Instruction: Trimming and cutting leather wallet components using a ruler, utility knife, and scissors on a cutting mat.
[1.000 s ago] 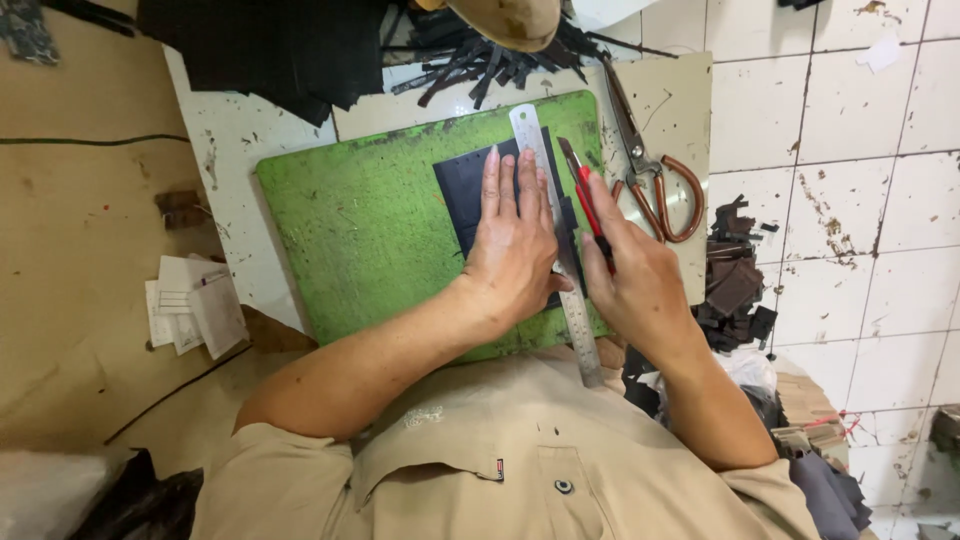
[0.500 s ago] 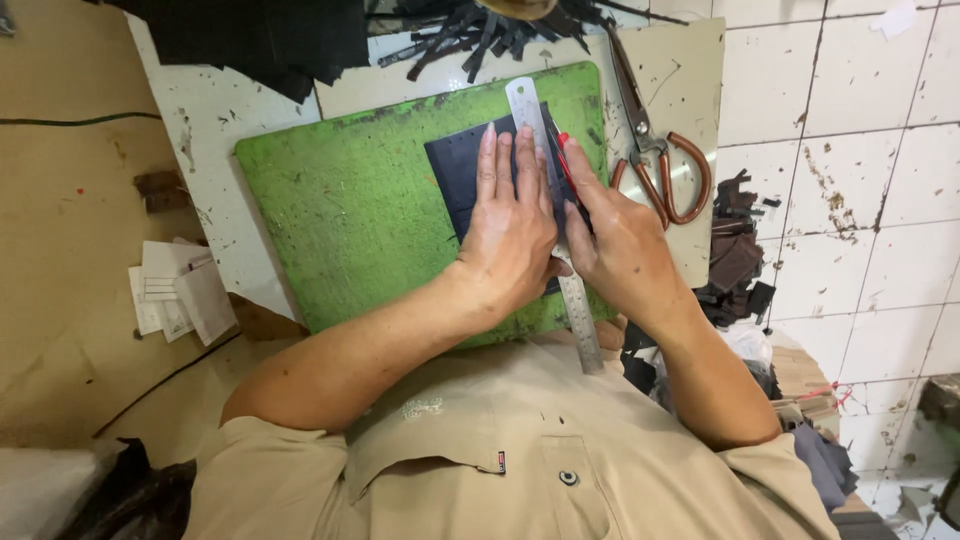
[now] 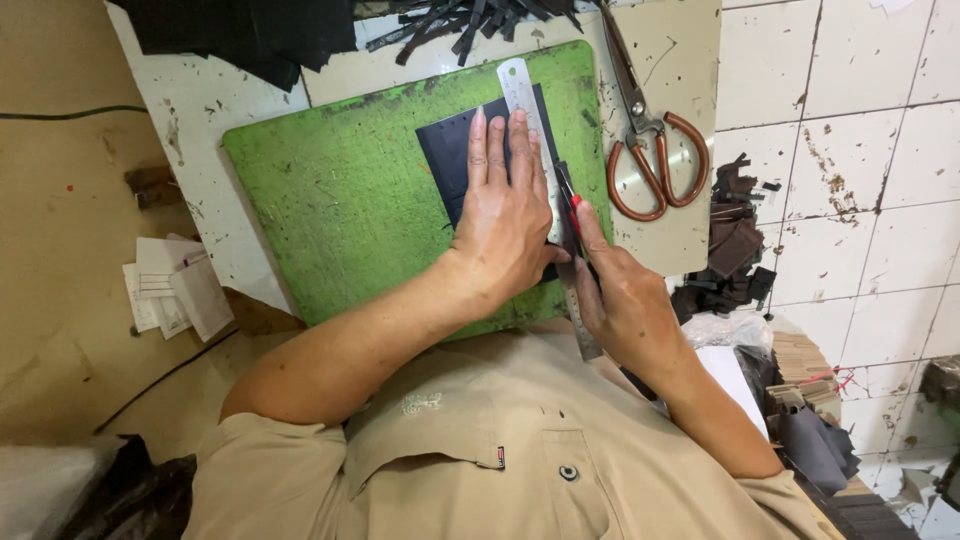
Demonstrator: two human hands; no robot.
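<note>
Scissors [image 3: 655,160] with brown handles lie at upper right on the white bench [image 3: 680,60] — beside the green cutting mat [image 3: 340,190]. Left hand [image 3: 505,215] presses flat on steel ruler [image 3: 522,95] and dark leather piece [image 3: 450,150]; right hand [image 3: 625,300] grips a red-tipped knife [image 3: 572,205]. Leather scraps [image 3: 735,240] litter the tiled floor [image 3: 860,140].

Paper slips [image 3: 170,290]: small loose stack at nine o'clock, on the tan surface just left of the white table edge. Rectangular, white to pale grey, overlapping at angles; the top sheet carries faint ruled lines, too small to make out.

Garment tag [image 3: 500,458]: tiny rectangular tab at six o'clock, on the beige shirt's chest pocket seam, red and dark.

No screens or signs.
</note>
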